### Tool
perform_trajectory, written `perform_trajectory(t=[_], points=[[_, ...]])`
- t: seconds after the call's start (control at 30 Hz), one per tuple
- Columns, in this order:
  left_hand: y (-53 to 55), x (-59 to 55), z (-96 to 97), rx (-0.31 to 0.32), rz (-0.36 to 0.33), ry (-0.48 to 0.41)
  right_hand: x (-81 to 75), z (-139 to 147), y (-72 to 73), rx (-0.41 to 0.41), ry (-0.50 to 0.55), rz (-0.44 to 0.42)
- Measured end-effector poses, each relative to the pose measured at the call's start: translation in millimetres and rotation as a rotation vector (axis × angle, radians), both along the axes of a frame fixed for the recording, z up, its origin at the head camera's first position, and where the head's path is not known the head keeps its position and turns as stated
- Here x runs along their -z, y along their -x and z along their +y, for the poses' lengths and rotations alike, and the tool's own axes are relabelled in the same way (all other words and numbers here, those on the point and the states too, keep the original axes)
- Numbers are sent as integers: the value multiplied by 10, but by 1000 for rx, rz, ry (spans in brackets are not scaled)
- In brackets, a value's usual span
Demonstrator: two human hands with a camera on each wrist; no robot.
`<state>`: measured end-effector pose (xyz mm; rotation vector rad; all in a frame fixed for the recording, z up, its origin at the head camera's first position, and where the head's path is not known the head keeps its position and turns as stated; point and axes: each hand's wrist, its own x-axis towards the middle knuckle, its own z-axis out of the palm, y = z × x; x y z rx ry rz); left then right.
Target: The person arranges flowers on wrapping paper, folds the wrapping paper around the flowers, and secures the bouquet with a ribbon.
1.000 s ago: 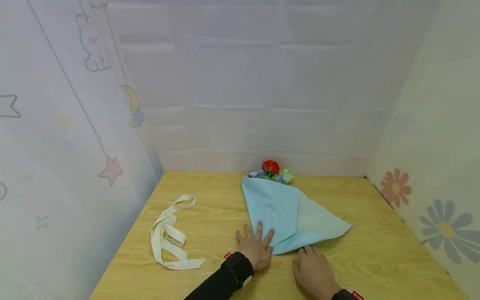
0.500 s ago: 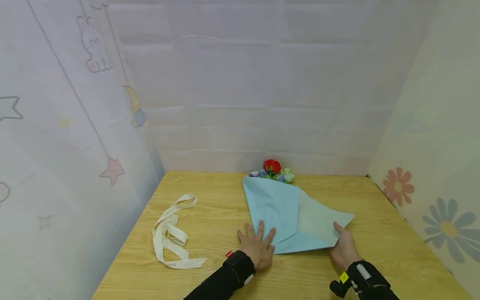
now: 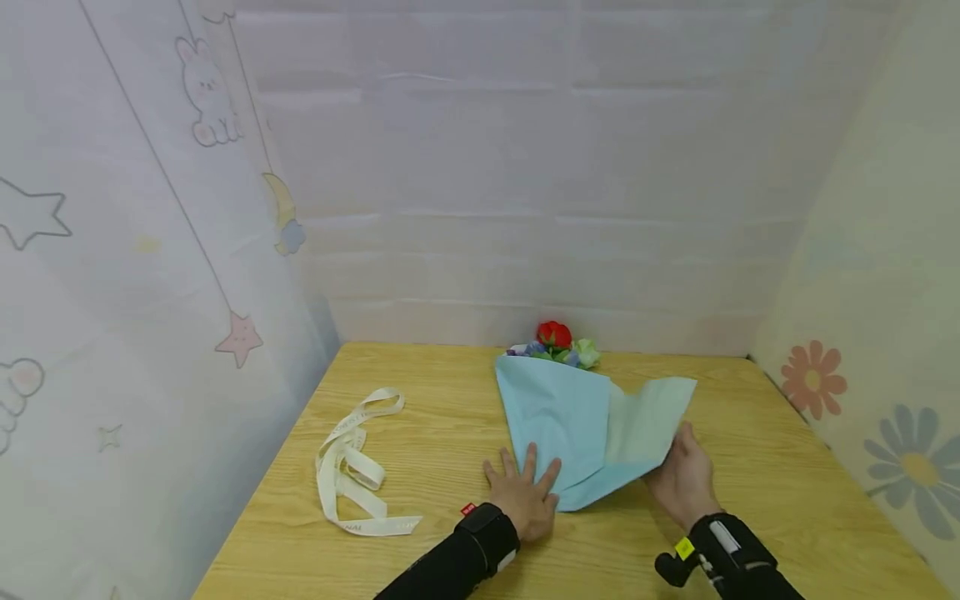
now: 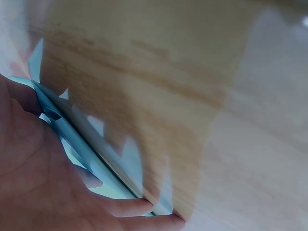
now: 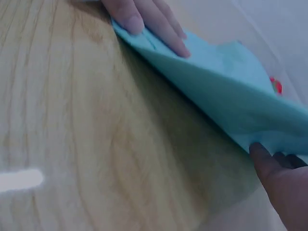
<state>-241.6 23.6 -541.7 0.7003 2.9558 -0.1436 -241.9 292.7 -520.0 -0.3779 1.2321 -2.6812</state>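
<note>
A sheet of light blue wrapping paper [image 3: 551,408] with a pale green inner side lies on the table, its left part folded over the stems of a small flower bunch [image 3: 555,335]. My left hand [image 3: 525,500] rests flat with spread fingers on the paper's lower left corner. At the raised right flap [image 3: 648,412], my right hand [image 3: 684,483] supports the paper from its outer side. In the right wrist view, the thumb and fingertips of this hand [image 5: 284,180] touch the blue underside. The stems are hidden inside the paper.
A loose cream ribbon [image 3: 348,471] with printed letters lies in loops on the left of the wooden table [image 3: 442,417]. Patterned sheets stand as walls at the left, back and right, with the back wall [image 3: 465,208] close behind the flowers.
My right hand has moved from the bottom edge to the paper's right side, and the right flap has risen and bent inward. My left hand stays on the lower left corner.
</note>
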Motion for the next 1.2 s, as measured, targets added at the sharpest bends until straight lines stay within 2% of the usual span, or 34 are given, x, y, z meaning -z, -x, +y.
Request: perform_trajectory(t=[0.07,0.2,0.27,0.43,0.6,0.67,0.8,0.93,1.07,1.2], points=[[-8,-10,3,-2,-5,5,-104,-127,32,17,-155,40],[-20,-33,13,-4,12,19,-288,-448,66,110,-512,51],[-22,-43,11,-5,26,19,-332,-602,98,138,-615,61],[-22,-76,17,-7,18,39,-332,-956,140,140,-864,83],[6,-60,26,3,-18,95,-203,-1276,98,61,-1140,138],[20,-29,28,2,-9,127,-134,-1376,79,30,-1206,176],[16,6,29,-13,32,133,-21,-1498,36,-12,-1338,318],[-31,-70,-11,-14,25,99,12,-1553,-20,-40,-1391,436],[-61,-133,-46,-6,-2,103,7,-1562,-50,-64,-1384,455],[-57,-128,-71,-11,-31,62,6,-1542,-57,-73,-1385,463]])
